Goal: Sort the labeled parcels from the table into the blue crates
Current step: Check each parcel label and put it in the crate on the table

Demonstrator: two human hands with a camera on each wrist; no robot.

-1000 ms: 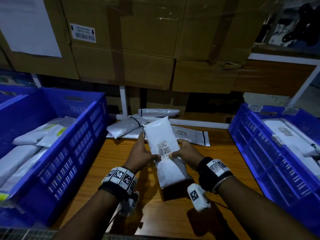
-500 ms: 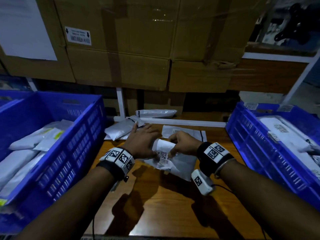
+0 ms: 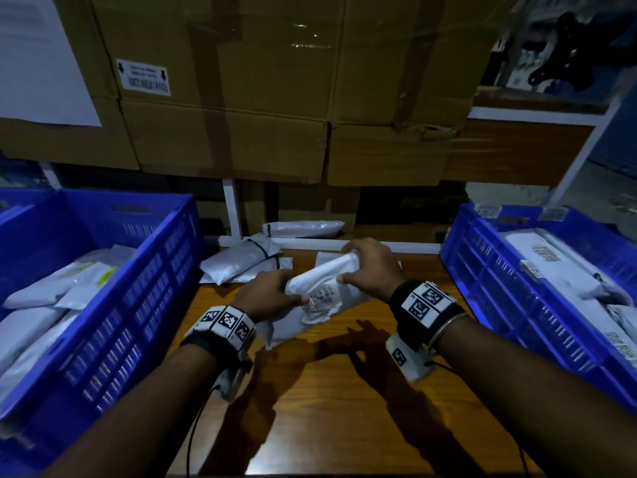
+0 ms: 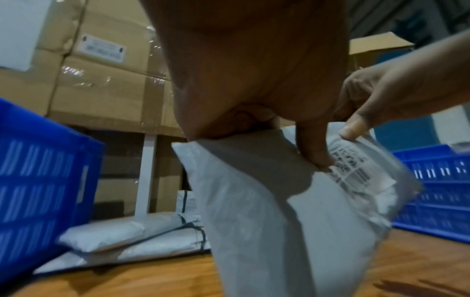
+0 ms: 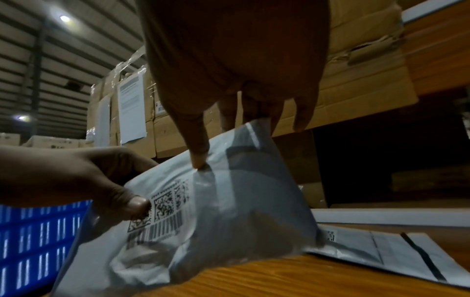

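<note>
While both hands work above the wooden table [image 3: 344, 401], a white poly mailer parcel [image 3: 320, 288] is held between them, tilted, its lower end hanging near the tabletop. The left hand [image 3: 265, 294] grips the parcel's left side, its thumb pressing beside the printed barcode label [image 3: 319, 300]; the right hand [image 3: 370, 265] is curled round the upper end, thumb on the front face and fingers behind. In the right wrist view the label [image 5: 162, 209] faces the camera, with the left thumb touching its edge.

At the table's far edge lie more white parcels [image 3: 241, 262], stacked beside the left blue crate [image 3: 113, 315], and a flat mailer [image 5: 381, 253] lies behind the held one. The left crate holds several white parcels, as does the right blue crate [image 3: 510, 294], on the other side of the table. Taped cardboard cartons [image 3: 275, 98] are stacked behind the table.
</note>
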